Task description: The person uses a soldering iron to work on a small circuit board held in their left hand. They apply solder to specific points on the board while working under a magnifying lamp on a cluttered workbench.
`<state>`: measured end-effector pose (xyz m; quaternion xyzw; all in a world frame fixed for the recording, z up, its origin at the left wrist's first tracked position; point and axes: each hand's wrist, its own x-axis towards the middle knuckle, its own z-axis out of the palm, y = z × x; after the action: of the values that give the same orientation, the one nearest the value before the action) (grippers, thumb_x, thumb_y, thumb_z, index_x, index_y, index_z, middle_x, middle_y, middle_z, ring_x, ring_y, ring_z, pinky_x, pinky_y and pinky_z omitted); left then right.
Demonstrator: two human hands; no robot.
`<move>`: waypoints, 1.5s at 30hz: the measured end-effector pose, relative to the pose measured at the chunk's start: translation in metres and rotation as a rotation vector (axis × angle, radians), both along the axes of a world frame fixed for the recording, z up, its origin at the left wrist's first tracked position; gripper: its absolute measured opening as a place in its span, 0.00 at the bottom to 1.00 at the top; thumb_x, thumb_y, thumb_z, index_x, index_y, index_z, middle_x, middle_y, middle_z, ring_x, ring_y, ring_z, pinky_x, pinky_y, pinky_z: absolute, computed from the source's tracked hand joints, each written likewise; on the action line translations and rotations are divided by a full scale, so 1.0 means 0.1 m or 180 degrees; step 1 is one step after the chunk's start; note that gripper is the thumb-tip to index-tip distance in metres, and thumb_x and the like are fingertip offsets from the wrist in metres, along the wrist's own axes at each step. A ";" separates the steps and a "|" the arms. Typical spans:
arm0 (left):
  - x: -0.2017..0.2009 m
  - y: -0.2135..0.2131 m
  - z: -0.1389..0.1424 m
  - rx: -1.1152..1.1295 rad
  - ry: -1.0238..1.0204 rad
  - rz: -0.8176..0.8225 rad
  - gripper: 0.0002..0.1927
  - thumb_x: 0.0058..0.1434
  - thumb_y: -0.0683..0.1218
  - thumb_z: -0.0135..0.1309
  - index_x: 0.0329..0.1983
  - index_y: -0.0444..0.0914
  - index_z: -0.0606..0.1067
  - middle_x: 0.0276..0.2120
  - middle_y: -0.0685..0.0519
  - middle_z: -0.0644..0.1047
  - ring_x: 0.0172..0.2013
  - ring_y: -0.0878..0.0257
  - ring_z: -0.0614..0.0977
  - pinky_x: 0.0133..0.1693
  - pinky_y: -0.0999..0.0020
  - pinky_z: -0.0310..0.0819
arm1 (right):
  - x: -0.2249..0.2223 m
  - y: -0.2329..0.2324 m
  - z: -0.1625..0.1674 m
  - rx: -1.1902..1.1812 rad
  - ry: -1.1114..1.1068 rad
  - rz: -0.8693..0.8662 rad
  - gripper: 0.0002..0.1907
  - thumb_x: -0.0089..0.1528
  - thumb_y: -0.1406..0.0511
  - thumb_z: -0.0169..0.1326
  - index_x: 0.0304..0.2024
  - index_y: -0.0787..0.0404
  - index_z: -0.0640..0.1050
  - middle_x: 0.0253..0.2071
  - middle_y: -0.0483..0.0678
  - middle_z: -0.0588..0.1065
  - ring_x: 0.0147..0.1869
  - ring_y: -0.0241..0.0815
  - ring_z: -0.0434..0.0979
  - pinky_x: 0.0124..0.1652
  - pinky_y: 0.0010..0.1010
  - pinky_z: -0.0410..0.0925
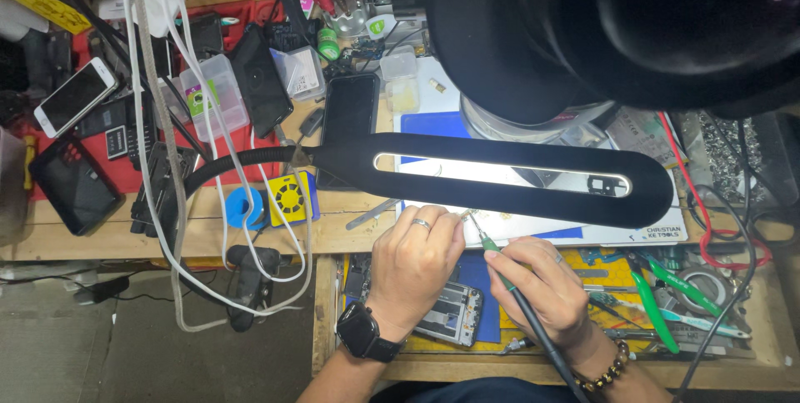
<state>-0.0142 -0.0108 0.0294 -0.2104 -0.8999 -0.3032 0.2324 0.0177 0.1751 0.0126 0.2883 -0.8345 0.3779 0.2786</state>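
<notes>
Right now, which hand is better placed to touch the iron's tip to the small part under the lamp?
The right hand: it already holds the soldering iron, tip at the part. The left hand steadies beside it.

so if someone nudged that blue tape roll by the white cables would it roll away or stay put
The blue tape roll looks to be lying flat on its side, hole upward, so it would likely slide rather than roll. It seems light, so a small push should shift it. The white cables draped across it might snag it.
</notes>
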 end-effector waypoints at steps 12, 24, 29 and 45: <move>0.00 0.00 0.00 -0.0029 -0.0007 0.0010 0.05 0.59 0.41 0.61 0.33 0.38 0.76 0.33 0.53 0.77 0.34 0.57 0.80 0.33 0.62 0.76 | -0.01 0.00 -0.01 0.0013 0.0040 0.0025 0.18 0.49 0.79 0.64 0.43 0.71 0.79 0.37 0.55 0.75 0.42 0.52 0.80 0.42 0.39 0.74; 0.01 0.00 0.00 -0.0045 0.0014 0.0008 0.04 0.59 0.41 0.61 0.33 0.38 0.76 0.32 0.53 0.78 0.34 0.57 0.80 0.32 0.63 0.76 | 0.00 0.00 0.00 0.0027 0.0037 0.0002 0.18 0.49 0.79 0.65 0.43 0.71 0.79 0.37 0.54 0.75 0.42 0.52 0.80 0.43 0.39 0.73; 0.00 0.01 0.01 -0.0053 -0.0005 0.0001 0.04 0.59 0.41 0.61 0.32 0.38 0.76 0.32 0.53 0.77 0.33 0.57 0.79 0.32 0.62 0.76 | 0.00 0.00 0.01 0.0036 0.0033 0.0031 0.18 0.49 0.78 0.65 0.43 0.70 0.79 0.37 0.54 0.75 0.42 0.52 0.79 0.44 0.40 0.73; 0.01 0.00 -0.01 -0.0018 -0.0032 -0.0017 0.04 0.60 0.42 0.61 0.34 0.38 0.77 0.33 0.54 0.78 0.34 0.57 0.80 0.33 0.63 0.77 | 0.01 0.01 0.01 0.0035 0.0008 -0.0013 0.19 0.49 0.78 0.65 0.43 0.70 0.79 0.37 0.54 0.75 0.43 0.52 0.80 0.44 0.39 0.74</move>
<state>-0.0133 -0.0113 0.0289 -0.2120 -0.9013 -0.3023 0.2265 0.0189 0.1759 0.0131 0.2886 -0.8369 0.3723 0.2788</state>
